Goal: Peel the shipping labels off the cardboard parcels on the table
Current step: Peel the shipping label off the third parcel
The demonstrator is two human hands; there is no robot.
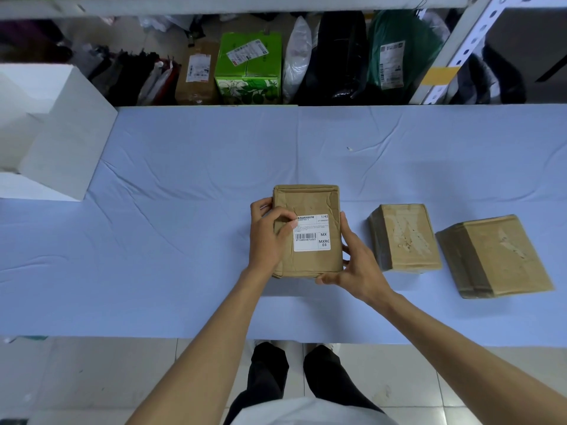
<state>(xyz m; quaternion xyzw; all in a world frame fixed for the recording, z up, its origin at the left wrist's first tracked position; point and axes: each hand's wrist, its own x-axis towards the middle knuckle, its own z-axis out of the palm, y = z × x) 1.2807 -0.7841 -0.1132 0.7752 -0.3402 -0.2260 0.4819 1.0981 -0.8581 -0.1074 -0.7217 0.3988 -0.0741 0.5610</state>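
With right hand curled round near corner of parcel to steady it towards front edge of worktop, picking at label corner with thumb of left hand, fingers gripping parcel side.

Creased matt cardboard parcel (smooth white paper label) on wrinkled cloth table cover.

Left hand and right hand both grip with curled fingers.
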